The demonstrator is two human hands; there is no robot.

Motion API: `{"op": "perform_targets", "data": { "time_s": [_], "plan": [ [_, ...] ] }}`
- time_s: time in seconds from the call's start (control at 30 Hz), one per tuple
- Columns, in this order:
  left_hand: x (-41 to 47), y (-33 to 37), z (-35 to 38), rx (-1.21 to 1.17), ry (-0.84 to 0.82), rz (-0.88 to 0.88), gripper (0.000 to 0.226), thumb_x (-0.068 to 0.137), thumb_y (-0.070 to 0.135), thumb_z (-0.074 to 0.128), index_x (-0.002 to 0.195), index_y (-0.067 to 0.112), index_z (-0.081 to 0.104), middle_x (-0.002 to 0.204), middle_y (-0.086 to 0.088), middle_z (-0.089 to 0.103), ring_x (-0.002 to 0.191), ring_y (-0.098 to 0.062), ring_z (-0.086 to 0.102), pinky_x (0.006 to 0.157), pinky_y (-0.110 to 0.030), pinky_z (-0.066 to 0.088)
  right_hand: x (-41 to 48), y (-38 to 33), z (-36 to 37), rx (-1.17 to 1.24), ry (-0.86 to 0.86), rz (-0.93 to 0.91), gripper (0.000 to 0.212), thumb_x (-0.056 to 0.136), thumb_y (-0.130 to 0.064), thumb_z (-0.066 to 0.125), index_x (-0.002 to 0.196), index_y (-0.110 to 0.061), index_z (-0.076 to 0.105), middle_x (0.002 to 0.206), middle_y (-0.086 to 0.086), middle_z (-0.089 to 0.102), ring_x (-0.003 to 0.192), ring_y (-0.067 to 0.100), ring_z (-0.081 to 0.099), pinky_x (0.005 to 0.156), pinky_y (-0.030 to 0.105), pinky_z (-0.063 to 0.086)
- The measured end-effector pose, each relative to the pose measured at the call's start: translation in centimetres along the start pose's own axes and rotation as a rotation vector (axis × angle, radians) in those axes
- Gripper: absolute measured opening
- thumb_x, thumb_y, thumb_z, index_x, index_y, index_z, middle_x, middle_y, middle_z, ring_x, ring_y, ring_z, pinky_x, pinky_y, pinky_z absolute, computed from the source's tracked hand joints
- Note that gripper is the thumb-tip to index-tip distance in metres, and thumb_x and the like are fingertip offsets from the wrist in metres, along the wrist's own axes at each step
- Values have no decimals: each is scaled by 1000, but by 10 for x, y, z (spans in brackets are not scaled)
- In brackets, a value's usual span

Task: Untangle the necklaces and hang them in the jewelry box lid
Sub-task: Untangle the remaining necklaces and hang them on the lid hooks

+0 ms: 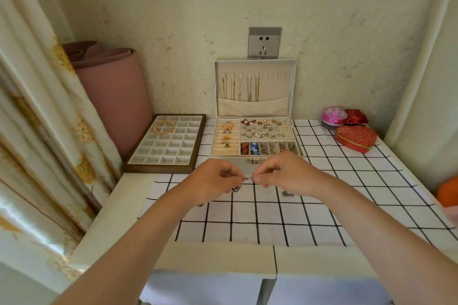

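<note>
While both hands meet at the centre of the frame, just in front of the jewelry box (pixel 255 156), the left hand (pixel 218 181) and the right hand (pixel 285 173) each pinch one end of a short stretch of necklace (pixel 248 178) between thumb and forefinger. Its visible run lies left to right. A small pendant (pixel 235 189) hangs just under the left hand, above the checked worktop (pixel 272 215). Straight beyond the hands, toward the top of the frame, the jewelry box lid (pixel 275 89) stands upright. Five hung necklaces (pixel 249 89) fill its left-hand hooks, and the bare hooks (pixel 275 74) sit at its upper right. Those lie up and slightly right of the pinch, so the right hand looks the nearer one for the lift.
</note>
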State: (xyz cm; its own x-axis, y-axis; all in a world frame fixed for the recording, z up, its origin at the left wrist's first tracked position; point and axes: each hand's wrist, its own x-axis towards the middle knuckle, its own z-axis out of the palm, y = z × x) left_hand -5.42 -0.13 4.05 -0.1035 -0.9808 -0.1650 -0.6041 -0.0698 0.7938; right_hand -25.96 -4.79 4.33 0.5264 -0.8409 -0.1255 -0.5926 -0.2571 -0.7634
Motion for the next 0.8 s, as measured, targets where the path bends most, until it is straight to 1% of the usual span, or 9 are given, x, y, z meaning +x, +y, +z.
{"op": "perform_targets", "data": {
  "time_s": [0.07,0.2,0.33,0.43,0.53,0.6,0.67,0.73,0.8],
  "plan": [
    [-1,-2,-2,24,7,3,11,88,23,72,97,28,76,84,8,76,79,-5,68,82,-23,55,-1,3,-1,25,3,9,11,87,-38,72,78,-38,78,82,0,77,82,44,67,79,62,54],
    [-3,-2,-4,124,35,58,12,85,25,77,95,30,77,82,14,73,78,3,66,70,-13,50,-3,7,1,7,11,59,15,87,-37,71,78,-28,80,85,5,77,74,32,70,63,55,58],
    [-5,-1,-1,189,41,125,9,87,24,73,90,32,75,82,16,70,63,7,56,59,-7,42,-2,5,2,13,-1,31,29,95,-37,58,79,-20,76,87,3,78,89,23,73,82,52,57],
    [-4,-2,0,263,20,121,14,88,26,73,96,38,72,88,17,69,64,4,54,62,-8,41,-2,-1,1,91,14,58,45,101,-41,48,77,-11,71,81,-4,77,89,23,71,90,45,53],
    [-4,-3,-3,298,-6,86,16,87,24,73,96,37,73,90,18,70,76,1,60,72,-14,48,-5,-4,-4,186,32,104,55,99,-47,49,62,-11,68,66,5,72,82,26,71,94,39,52],
    [-5,-6,-5,375,-35,59,15,87,22,72,95,35,74,88,19,69,77,4,59,68,-9,43,-9,-5,-11,305,30,97,56,99,-43,50,53,-11,56,50,8,56,64,31,65,80,33,55],
    [-6,-9,-8,478,-54,27,15,88,21,71,94,34,74,89,20,68,77,5,58,66,-9,41,-11,-3,-18,435,17,70,47,99,-35,53,57,-14,49,47,7,41,44,24,44,59,33,52],
    [-5,-12,-10,575,-51,-33,15,87,22,68,91,36,72,93,19,67,86,0,61,73,-16,48,-13,1,-25,537,15,63,37,98,-29,55,63,-16,50,48,6,38,39,18,29,50,30,41],
    [-7,-14,-13,725,-42,-109,16,87,22,65,90,37,70,97,17,68,92,-7,62,78,-23,53,-13,5,-29,623,8,84,36,97,-28,54,63,-17,49,50,4,36,42,17,28,50,29,36]
  ]
}}
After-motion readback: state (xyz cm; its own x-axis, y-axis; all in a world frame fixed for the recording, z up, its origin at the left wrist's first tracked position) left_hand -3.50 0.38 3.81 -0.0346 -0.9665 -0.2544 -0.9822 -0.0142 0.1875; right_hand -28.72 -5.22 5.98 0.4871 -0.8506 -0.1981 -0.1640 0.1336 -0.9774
